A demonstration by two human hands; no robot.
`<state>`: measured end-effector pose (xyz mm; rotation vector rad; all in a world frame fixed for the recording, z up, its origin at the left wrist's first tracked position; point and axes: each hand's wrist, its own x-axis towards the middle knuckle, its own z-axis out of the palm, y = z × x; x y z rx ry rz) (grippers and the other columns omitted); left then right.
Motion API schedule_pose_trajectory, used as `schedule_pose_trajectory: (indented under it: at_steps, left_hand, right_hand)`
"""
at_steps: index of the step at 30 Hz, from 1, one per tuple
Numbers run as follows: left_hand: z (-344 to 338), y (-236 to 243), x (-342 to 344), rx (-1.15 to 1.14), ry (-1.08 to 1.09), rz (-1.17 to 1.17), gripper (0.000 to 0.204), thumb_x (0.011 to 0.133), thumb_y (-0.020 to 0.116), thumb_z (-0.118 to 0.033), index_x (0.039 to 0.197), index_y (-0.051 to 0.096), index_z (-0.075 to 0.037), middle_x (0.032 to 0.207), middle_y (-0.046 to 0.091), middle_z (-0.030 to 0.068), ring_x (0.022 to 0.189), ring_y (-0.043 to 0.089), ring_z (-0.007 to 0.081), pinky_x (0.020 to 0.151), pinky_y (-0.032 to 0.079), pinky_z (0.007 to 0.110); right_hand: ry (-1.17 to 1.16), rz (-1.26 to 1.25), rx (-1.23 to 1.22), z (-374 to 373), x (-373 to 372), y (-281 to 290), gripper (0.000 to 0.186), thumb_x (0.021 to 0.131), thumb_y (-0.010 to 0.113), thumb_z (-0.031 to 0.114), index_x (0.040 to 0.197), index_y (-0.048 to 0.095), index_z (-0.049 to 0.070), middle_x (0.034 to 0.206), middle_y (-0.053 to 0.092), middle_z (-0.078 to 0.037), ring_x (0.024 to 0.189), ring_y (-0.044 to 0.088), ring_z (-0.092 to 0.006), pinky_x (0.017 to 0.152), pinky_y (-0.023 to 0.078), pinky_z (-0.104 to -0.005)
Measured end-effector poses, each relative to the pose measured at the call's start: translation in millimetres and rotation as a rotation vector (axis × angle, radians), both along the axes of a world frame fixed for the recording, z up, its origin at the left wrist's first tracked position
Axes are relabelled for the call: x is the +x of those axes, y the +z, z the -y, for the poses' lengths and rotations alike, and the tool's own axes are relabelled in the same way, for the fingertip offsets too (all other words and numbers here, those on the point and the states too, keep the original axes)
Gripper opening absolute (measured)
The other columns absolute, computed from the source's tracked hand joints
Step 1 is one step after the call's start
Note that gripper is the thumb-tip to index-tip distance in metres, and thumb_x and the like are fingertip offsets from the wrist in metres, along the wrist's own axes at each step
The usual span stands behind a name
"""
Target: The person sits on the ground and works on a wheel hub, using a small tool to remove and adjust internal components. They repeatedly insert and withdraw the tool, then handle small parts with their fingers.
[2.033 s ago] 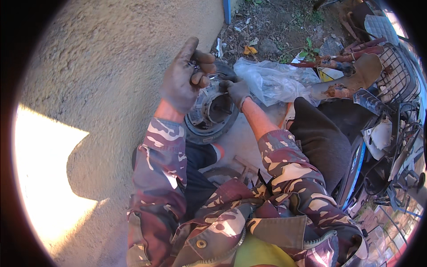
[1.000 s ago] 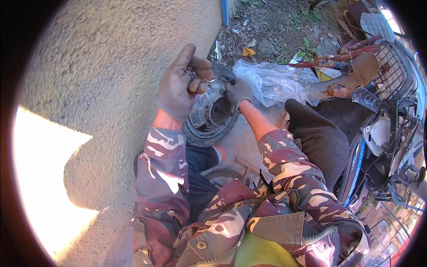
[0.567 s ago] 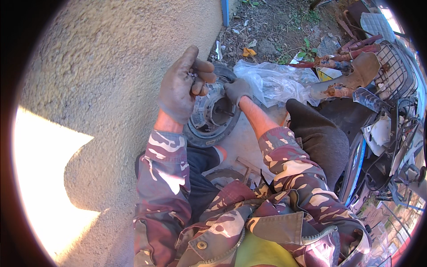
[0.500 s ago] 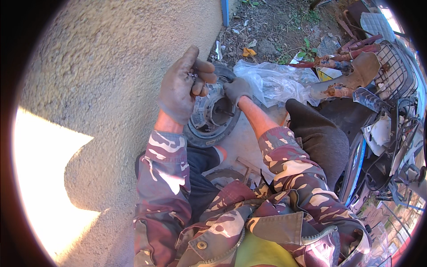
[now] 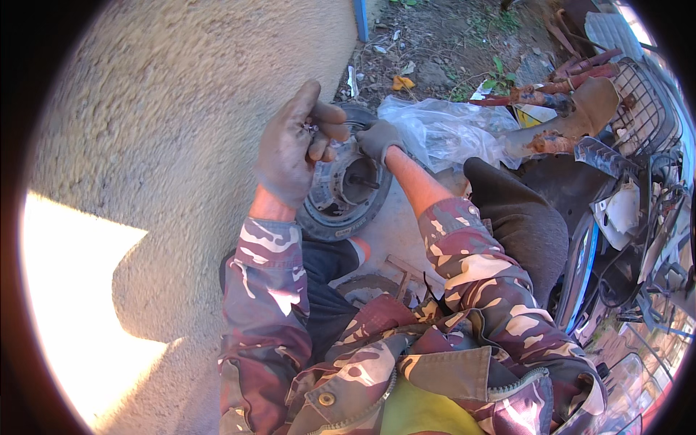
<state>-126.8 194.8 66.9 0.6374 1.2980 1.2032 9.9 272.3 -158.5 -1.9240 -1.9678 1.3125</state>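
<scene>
My left hand (image 5: 290, 148), in a grey-brown glove, is raised palm up over the left edge of a wheel. Its fingers curl around a few small shiny metal pieces (image 5: 310, 128), perhaps screws. On the floor lies the wheel, with a black tyre (image 5: 330, 228), a grey metal hub (image 5: 339, 181) and a short axle (image 5: 368, 181) sticking out. At the upper right rim of the hub is my right hand (image 5: 382, 141), also gloved, with the fingers bent closed. Its fingertips, and whatever they grip, are hidden from view.
A rough plaster wall (image 5: 181, 109) rises close on the left. Beyond the wheel lies crumpled clear plastic sheeting (image 5: 438, 129). Rusty metal tubes (image 5: 558, 90), a wire basket (image 5: 639, 109) and scrap parts crowd the right. A T-shaped metal piece (image 5: 403, 274) lies near my legs.
The view has shifted a little. My right hand stays at the hub rim, turned slightly. My left hand keeps the small metal pieces in nearly the same place.
</scene>
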Motion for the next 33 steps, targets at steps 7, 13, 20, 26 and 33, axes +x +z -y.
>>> schedule_pose_trajectory:
  at_steps: [7, 13, 20, 26, 33]
  left_hand:
    - [2, 4, -6, -0.062, -0.01, 0.026, 0.048, 0.108, 0.054, -0.041, 0.1, 0.066, 0.005, 0.073, 0.064, 0.013, 0.053, 0.049, 0.0093, 0.05, 0.045, 0.023]
    - [18, 7, -33, -0.011, 0.003, 0.031, 0.047, 0.108, 0.055, -0.041, 0.099, 0.067, 0.004, 0.073, 0.064, 0.0123, 0.052, 0.048, 0.0097, 0.051, 0.046, 0.023]
    - [30, 13, -55, -0.024, 0.024, 0.034, 0.051, 0.107, 0.055, -0.043, 0.096, 0.067, 0.005, 0.072, 0.065, 0.0119, 0.051, 0.048, 0.0096, 0.051, 0.045, 0.023]
    - [29, 14, -58, 0.007, 0.002, 0.028, 0.051, 0.107, 0.054, -0.043, 0.096, 0.067, 0.005, 0.072, 0.065, 0.0123, 0.052, 0.048, 0.0092, 0.052, 0.045, 0.022]
    - [29, 13, -59, -0.006, 0.014, 0.02, 0.05, 0.108, 0.054, -0.042, 0.097, 0.067, 0.004, 0.073, 0.065, 0.0131, 0.053, 0.05, 0.0097, 0.052, 0.045, 0.023]
  right_hand:
    - [0.104, -0.056, 0.175, 32, 13, -4, 0.042, 0.093, 0.062, 0.043, 0.114, 0.075, 0.009, 0.105, 0.075, -0.02, 0.098, 0.073, -0.0354, 0.086, 0.055, -0.0454]
    - [-0.072, -0.493, -0.145, 55, 5, -22, 0.045, 0.097, 0.061, 0.043, 0.118, 0.074, 0.006, 0.104, 0.075, -0.02, 0.095, 0.073, -0.0341, 0.083, 0.054, -0.0426]
    - [0.203, -0.044, 0.289, 63, -11, -6, 0.043, 0.099, 0.061, 0.044, 0.116, 0.076, 0.007, 0.098, 0.076, -0.012, 0.09, 0.072, -0.023, 0.082, 0.054, -0.0369]
    - [-0.131, -0.346, -0.241, 53, -25, -14, 0.038, 0.1, 0.06, 0.038, 0.117, 0.074, 0.008, 0.101, 0.077, -0.013, 0.092, 0.074, -0.0262, 0.081, 0.055, -0.039]
    - [0.108, -0.106, 0.601, 58, -35, 0, 0.03, 0.099, 0.063, 0.03, 0.113, 0.075, 0.006, 0.096, 0.077, -0.015, 0.089, 0.075, -0.0291, 0.078, 0.055, -0.0407]
